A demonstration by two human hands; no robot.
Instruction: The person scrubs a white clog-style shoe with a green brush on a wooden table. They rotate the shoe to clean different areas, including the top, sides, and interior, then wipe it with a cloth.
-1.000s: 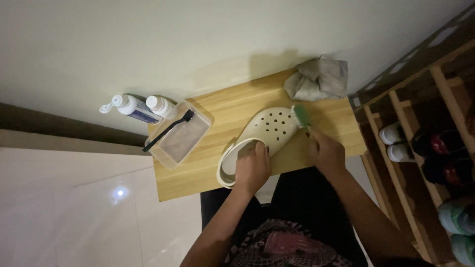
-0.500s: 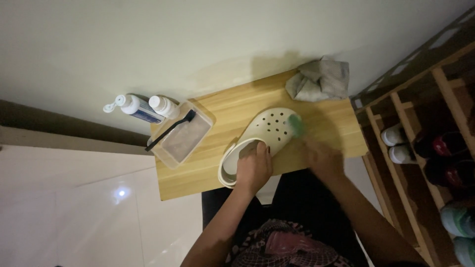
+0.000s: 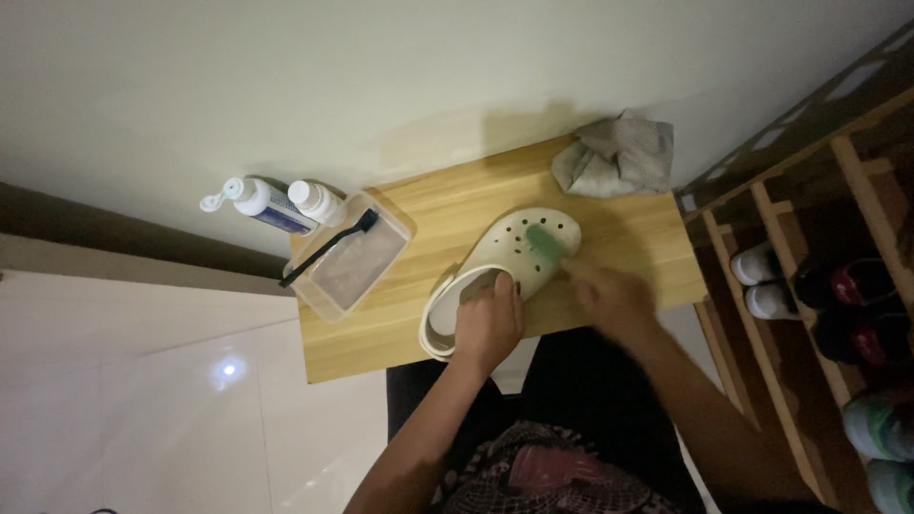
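A cream clog shoe [image 3: 509, 249] with holes in its toe lies on a small wooden table [image 3: 419, 314]. My left hand [image 3: 487, 322] grips the clog at its heel opening and holds it down. My right hand [image 3: 607, 293], blurred by motion, holds a green brush [image 3: 545, 243] whose head rests on the toe of the clog.
A clear plastic tub [image 3: 354, 263] with a black brush [image 3: 328, 248] across it sits at the table's left end, two white bottles [image 3: 276, 203] behind it. A crumpled grey cloth [image 3: 617, 155] lies at the back right. A wooden shoe rack [image 3: 809, 276] with shoes stands at right.
My right hand has drawn the green brush from the clog's right edge leftwards onto the toe. My left hand has stayed on the heel.
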